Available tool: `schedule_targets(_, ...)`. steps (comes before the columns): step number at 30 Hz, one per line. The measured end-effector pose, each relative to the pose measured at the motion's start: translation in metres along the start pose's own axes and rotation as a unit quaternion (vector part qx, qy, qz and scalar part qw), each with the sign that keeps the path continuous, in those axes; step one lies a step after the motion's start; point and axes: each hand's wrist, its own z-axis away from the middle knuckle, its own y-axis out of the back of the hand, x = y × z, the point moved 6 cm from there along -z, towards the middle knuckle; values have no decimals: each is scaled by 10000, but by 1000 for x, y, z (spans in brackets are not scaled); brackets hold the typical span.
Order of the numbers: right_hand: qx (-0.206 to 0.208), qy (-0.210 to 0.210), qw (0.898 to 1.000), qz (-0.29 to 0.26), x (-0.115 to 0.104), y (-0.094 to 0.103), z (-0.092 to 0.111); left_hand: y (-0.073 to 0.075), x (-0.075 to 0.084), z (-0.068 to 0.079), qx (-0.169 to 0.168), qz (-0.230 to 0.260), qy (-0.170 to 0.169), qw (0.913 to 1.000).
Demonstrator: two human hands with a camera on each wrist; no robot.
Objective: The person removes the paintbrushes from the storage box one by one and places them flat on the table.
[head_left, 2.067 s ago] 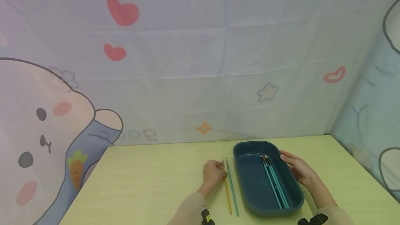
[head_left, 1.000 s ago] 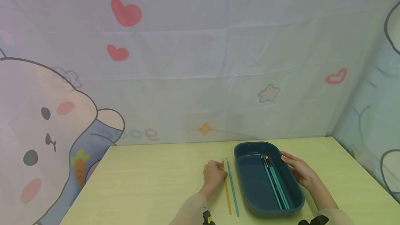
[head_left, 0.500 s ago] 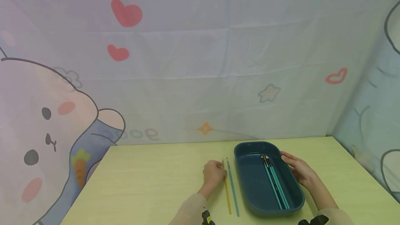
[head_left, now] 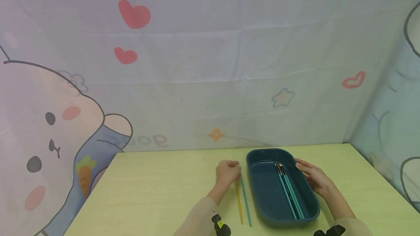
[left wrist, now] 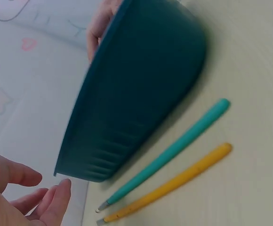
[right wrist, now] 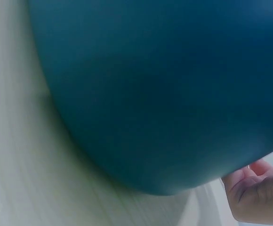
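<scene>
Left hand point(head_left: 228, 171) has shifted slightly up and to the right in the head view since half a second ago, while the right hand point(head_left: 316, 181) and the tray look unmoved. Its thumb stands a modest gap apart from the bent fingers in the lower left of the left wrist view, with nothing between them. Just beside those fingers, a yellow brush point(head_left: 240, 208) and a teal brush point(head_left: 246, 207) lie side by side at lower centre, their far ends behind the hand in the head view. Right of them is the dark blue tray point(head_left: 266, 197), its right rim held by the right hand. Several slim brushes point(head_left: 293, 195), mostly teal, slant together inside its right half. Beneath spreads the pale yellow table point(head_left: 164, 188); hearts mark the backdrop point(head_left: 183, 57) at upper left.
</scene>
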Motion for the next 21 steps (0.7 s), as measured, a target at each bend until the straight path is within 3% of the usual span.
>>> schedule_targets(7,112,-45,9999,78,-1,1,2,-5,14,1,-38,424,34,9991)
schedule_targets(14,187,-70,9998,47,-1,2,2,-13,24,0,38,530,-72,9986)
schedule_targets(21,212,-62,9996,148,-2,1,3,-25,33,2,-132,574,-84,9982)
